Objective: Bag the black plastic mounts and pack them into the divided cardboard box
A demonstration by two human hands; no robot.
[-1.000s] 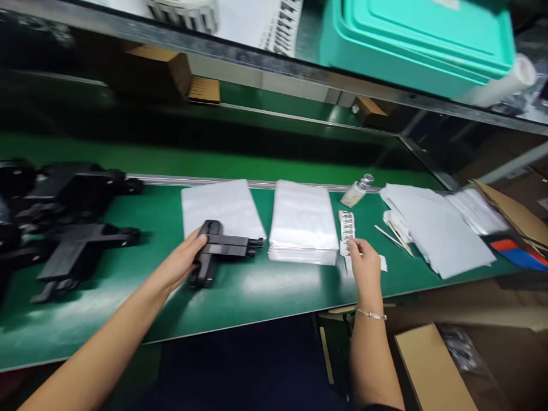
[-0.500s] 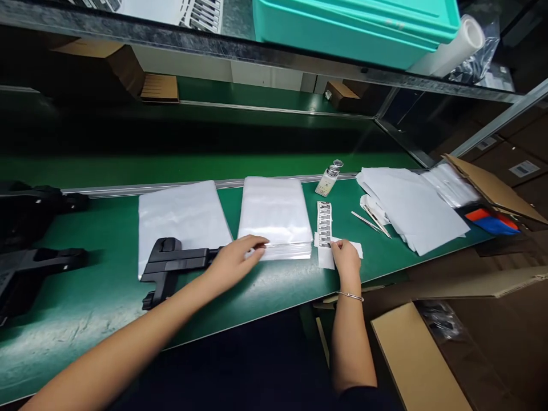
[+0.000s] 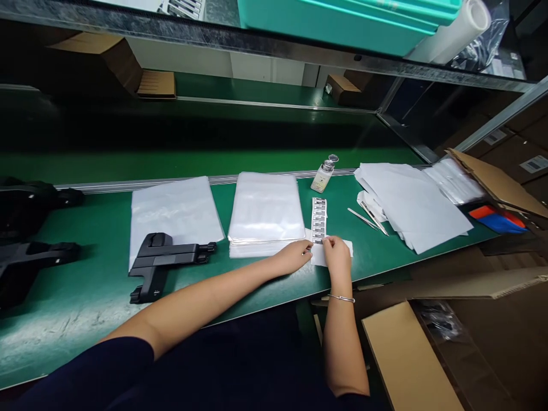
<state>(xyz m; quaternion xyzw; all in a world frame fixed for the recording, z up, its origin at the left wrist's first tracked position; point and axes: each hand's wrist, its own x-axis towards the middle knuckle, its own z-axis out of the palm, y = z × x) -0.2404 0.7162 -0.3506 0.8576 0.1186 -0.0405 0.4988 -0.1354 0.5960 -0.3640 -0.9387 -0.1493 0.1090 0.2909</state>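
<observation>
A strip of printed labels (image 3: 319, 220) lies on small white paper pieces (image 3: 319, 258) on the green workbench. My right hand (image 3: 337, 255) pinches the strip's lower right end between thumb and forefinger. From the other side my left hand (image 3: 294, 257) reaches the lower left corner, its fingertips drawn together there; the exact contact is too small to make out. Just left of the labels lies a stack of clear plastic bags (image 3: 268, 211). Farther left, a black plastic T-shaped part (image 3: 165, 260) rests partly on a flat white bag (image 3: 175, 211).
Behind the labels stands a small pump bottle (image 3: 323, 176). To the right are tweezers (image 3: 363, 219), white sheets (image 3: 413, 205) and an open carton (image 3: 496, 182). More black parts (image 3: 34, 262) sit at the left. A shelf with a teal bin (image 3: 342, 28) hangs above.
My left hand has moved right, from the front edge of the bag stack to the lower end of the label strip. My right hand stays at the strip. The view has shifted slightly.
</observation>
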